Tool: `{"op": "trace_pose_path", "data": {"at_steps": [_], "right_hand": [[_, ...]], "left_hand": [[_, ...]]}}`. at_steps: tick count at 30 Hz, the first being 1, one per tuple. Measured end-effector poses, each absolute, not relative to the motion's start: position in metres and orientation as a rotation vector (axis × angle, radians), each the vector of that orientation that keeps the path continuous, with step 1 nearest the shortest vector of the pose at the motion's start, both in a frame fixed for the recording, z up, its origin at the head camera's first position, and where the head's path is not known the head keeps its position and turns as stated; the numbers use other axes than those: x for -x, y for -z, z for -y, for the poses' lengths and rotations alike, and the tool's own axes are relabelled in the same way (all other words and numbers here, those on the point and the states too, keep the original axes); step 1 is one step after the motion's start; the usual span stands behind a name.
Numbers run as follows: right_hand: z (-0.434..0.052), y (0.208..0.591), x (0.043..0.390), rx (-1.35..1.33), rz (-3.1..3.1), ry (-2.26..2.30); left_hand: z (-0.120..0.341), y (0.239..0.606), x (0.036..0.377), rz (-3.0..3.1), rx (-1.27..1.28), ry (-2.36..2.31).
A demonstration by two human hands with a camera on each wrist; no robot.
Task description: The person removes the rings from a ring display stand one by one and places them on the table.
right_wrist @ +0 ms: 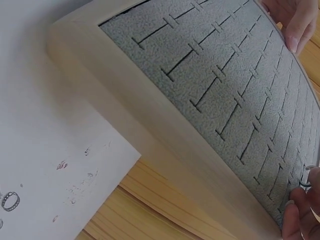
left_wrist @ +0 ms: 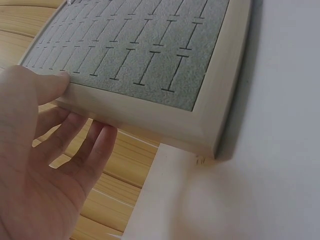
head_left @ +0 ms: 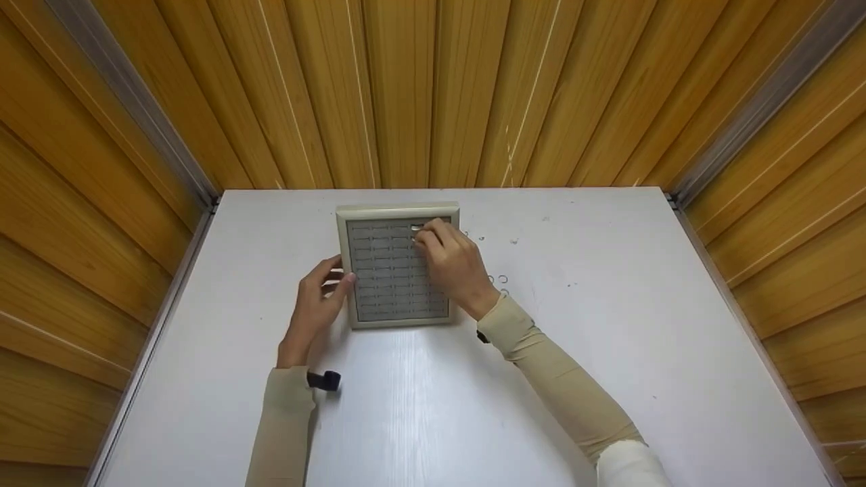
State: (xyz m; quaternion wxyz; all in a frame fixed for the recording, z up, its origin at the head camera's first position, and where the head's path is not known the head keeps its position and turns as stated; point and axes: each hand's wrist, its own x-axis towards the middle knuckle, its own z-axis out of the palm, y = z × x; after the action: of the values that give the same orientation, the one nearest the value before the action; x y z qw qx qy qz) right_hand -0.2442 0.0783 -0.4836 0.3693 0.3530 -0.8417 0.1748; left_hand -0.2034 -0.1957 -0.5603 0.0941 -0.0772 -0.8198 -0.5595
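Note:
A ring display tray with a pale frame and a grey slotted pad stands toward the back of the white table. My left hand grips its left side, the thumb on the front of the frame and the fingers spread behind the edge. Over the pad's upper right slots, my right hand pinches a small ring with a dark greenish band. Beside it a silvery ring shows at the pad. The right fingers partly hide both rings.
On the white table, several small rings lie loose to the right of the tray. One openwork ring shows up close in the right wrist view. Wood-look panels rise behind the table and at both sides.

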Motion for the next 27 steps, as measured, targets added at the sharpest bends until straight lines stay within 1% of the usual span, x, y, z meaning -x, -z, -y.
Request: {"op": "trace_pose_path", "data": {"at_steps": [18, 27], "right_hand": [[-0.086, 0.483, 0.243, -0.938, 2.109, -0.540], [-0.097, 0.480, 0.238, -0.945, 2.115, -0.675]], "left_hand": [[0.196, 0.561, 0.205, 2.429, 0.231, 1.654], [0.196, 0.561, 0.205, 2.424, 0.228, 1.673]]}}
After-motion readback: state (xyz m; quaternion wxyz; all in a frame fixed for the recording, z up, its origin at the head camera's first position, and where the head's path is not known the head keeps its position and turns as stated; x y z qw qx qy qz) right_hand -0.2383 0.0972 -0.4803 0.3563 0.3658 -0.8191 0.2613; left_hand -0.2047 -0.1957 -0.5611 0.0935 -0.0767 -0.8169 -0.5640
